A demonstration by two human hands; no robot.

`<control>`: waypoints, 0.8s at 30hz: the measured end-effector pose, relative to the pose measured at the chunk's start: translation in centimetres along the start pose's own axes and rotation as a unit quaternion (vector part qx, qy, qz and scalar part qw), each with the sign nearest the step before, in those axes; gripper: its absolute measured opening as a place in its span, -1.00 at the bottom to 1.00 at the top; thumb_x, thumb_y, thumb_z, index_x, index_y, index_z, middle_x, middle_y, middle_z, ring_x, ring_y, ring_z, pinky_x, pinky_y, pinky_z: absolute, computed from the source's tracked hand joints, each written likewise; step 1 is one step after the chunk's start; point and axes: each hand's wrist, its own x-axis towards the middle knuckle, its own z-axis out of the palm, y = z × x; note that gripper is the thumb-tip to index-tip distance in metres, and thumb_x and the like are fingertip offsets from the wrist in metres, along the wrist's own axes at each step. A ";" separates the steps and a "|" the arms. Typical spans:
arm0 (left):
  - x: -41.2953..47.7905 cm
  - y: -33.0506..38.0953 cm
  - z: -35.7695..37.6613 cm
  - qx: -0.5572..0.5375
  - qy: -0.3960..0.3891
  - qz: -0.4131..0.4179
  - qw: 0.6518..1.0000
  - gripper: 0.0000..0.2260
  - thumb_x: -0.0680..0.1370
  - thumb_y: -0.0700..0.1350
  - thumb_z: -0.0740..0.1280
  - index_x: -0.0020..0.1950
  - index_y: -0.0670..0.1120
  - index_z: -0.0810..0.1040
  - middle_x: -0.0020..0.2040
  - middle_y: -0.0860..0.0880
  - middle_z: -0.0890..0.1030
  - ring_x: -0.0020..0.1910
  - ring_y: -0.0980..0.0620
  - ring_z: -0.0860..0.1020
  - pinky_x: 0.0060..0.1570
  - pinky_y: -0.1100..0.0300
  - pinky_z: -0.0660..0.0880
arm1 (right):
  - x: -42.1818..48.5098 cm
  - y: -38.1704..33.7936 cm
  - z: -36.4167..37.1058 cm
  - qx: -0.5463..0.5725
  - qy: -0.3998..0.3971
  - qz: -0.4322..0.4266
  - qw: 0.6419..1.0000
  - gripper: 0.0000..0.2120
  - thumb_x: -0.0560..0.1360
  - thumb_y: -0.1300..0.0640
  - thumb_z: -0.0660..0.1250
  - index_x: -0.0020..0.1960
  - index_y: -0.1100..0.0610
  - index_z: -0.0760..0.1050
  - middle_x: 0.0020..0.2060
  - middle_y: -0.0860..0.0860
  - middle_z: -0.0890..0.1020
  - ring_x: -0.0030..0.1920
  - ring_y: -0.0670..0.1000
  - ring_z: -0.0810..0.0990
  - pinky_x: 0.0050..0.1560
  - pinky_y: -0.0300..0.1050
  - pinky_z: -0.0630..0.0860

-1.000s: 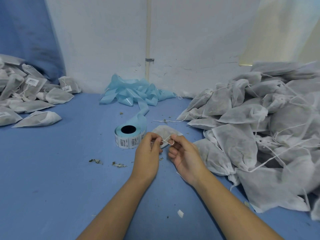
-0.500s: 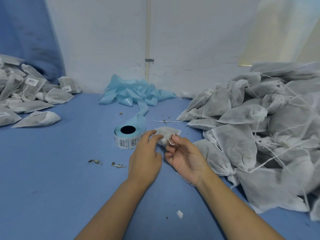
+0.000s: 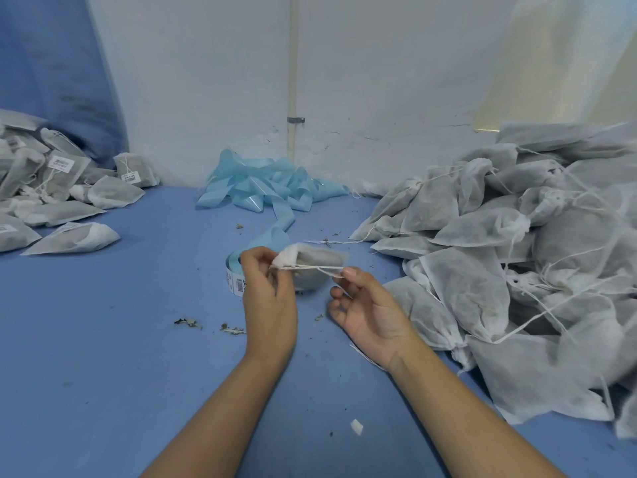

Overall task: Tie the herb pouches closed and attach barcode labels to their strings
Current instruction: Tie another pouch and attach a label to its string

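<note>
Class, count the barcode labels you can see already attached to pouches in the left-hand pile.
4: one at the far-left top, one large in the pile's middle, one on the rightmost upright pouch, one at the left edge. Others may be hidden.

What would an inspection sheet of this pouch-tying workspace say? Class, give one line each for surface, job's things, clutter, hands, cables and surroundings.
Surface: blue table, specked with crumbs.
Job's things: one herb pouch held up, its string stretched between the hands; label roll behind the left hand; unlabelled pouches heaped right; labelled pouches heaped left.
Clutter: blue backing strip piled at the wall; herb scraps; white scrap.
Hands: left hand grips the pouch neck; right hand pinches the string end.
Cables: nothing seen.
Surroundings: white wall with a pipe; blue cloth at left.
</note>
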 end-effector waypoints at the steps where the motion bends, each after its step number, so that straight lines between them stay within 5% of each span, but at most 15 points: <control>1: 0.1 0.0 0.0 -0.019 0.014 -0.011 1.000 -0.77 0.62 -0.24 0.16 -0.08 0.09 0.30 -0.21 0.09 0.48 -0.31 0.31 0.44 -0.25 0.44 0.37 | 0.1 0.1 0.0 -0.006 0.006 -0.004 1.000 -0.94 0.31 0.19 0.39 -0.22 0.11 0.53 -0.29 -0.02 0.56 -0.34 -0.08 0.47 -0.30 -0.27 0.44; 8: 0.8 -0.2 0.1 -0.078 0.064 -0.113 0.988 -0.79 0.62 -0.21 0.14 -0.03 0.10 0.43 -0.15 0.08 0.57 -0.08 0.05 0.55 0.09 -0.11 0.53 | 0.4 0.7 0.3 -0.089 0.081 -0.073 0.990 -0.90 0.39 0.26 0.41 -0.19 0.11 0.52 -0.32 -0.09 0.62 -0.31 -0.16 0.54 -0.25 -0.32 0.43; 16: 0.7 -0.5 0.4 -0.193 0.018 -0.174 0.965 -0.82 0.62 -0.16 0.14 -0.05 0.00 0.52 -0.15 0.05 0.60 -0.12 0.09 0.57 -0.17 0.28 0.55 | 0.7 1.3 0.3 -0.079 0.116 -0.089 0.986 -0.96 0.47 0.29 0.38 -0.14 0.20 0.55 -0.25 0.04 0.62 -0.24 -0.07 0.59 -0.20 -0.25 0.49; 21: 0.0 -0.4 0.5 -0.225 -0.099 -0.171 0.954 -0.69 0.44 -0.30 0.21 0.18 -0.16 0.42 0.00 -0.12 0.56 0.00 -0.04 0.56 0.04 0.04 0.53 | 0.8 1.4 0.3 -0.054 0.126 -0.091 0.986 -0.91 0.48 0.31 0.37 -0.17 0.18 0.52 -0.25 0.06 0.60 -0.23 -0.04 0.57 -0.18 -0.23 0.49; 24: -0.2 -0.2 0.8 -0.177 -0.083 -0.173 0.965 -0.59 0.49 -0.31 0.36 0.27 -0.14 0.31 0.06 -0.07 0.54 0.05 0.01 0.56 0.05 0.07 0.55 | 0.8 1.5 0.3 -0.070 0.122 -0.098 0.985 -0.91 0.47 0.32 0.38 -0.18 0.18 0.53 -0.25 0.07 0.61 -0.21 -0.01 0.56 -0.13 -0.18 0.48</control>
